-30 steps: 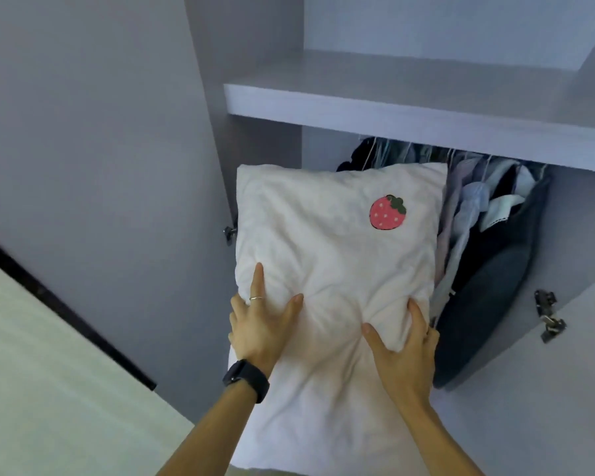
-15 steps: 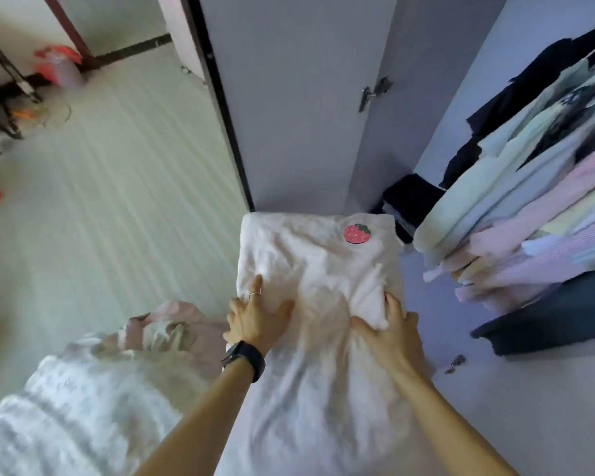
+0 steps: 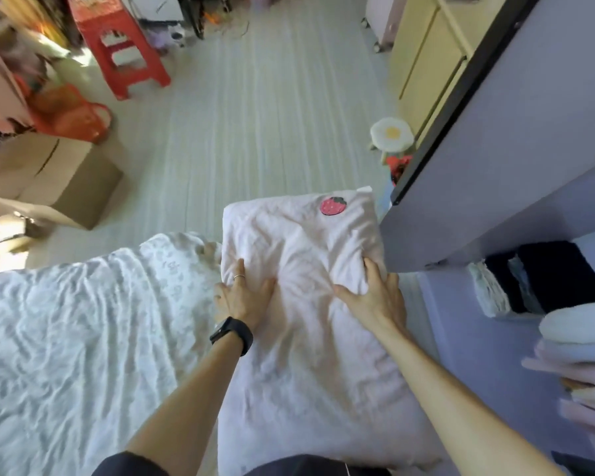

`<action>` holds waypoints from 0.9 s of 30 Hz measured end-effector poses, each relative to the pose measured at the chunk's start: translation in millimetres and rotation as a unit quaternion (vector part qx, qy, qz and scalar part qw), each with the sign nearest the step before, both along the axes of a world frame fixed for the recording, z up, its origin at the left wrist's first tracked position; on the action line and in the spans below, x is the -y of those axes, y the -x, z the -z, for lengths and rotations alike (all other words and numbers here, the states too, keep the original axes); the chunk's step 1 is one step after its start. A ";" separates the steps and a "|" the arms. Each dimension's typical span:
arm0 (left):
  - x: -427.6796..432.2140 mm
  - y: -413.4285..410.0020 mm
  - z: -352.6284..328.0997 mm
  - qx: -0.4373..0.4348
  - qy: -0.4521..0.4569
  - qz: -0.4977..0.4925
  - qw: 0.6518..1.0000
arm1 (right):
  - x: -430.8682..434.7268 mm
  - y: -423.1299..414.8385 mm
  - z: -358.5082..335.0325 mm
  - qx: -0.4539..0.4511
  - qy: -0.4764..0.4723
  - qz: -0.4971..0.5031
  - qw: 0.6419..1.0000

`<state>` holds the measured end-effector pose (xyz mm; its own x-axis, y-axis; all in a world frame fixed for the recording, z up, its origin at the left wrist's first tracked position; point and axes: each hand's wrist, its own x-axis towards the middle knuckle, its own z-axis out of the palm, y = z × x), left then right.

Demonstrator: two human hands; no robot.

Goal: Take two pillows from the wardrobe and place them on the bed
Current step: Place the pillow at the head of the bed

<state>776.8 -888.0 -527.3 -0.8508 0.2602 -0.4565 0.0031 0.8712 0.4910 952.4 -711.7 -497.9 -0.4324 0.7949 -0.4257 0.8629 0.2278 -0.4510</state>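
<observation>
A pale pink pillow [image 3: 310,324] with a strawberry patch [image 3: 333,205] is held out in front of me, between the bed and the wardrobe. My left hand [image 3: 246,295], with a ring and a black watch on the wrist, grips its top face near the left edge. My right hand [image 3: 375,295] pinches the fabric on the right side. The bed [image 3: 76,338], covered in a white patterned sheet, lies at the lower left, its edge touching the pillow's left side. The open wardrobe [image 3: 529,338] is on the right. No second pillow shows.
The grey wardrobe door [image 3: 495,149] stands open close to the pillow's right corner. Folded clothes [image 3: 577,365] hang at the far right. On the floor are a red stool [image 3: 117,42], a cardboard box [image 3: 66,180], an orange bag [image 3: 73,115] and a small egg-shaped stool [image 3: 391,134].
I have turned left from the wardrobe toward the room, carrying the pillow in both hands. The bed has come into view on the left; the wardrobe has slid to the right.
</observation>
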 end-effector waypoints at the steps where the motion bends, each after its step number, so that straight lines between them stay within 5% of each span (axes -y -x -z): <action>1: -2.8 9.4 1.7 -0.004 0.001 -0.006 1.000 | -4.1 12.6 -0.9 0.004 0.000 -0.007 1.000; 6: -26.3 78.7 -9.8 -0.042 0.007 -0.038 0.998 | -38.3 96.3 -3.9 -0.019 -0.005 -0.060 0.998; 18: 1.4 205.7 -29.5 0.028 0.051 -0.176 0.983 | -61.3 295.3 5.9 0.001 0.030 -0.199 0.980; 27: -5.4 300.8 -12.1 0.046 0.086 -0.326 0.940 | -82.7 477.2 37.9 0.017 0.038 -0.343 0.939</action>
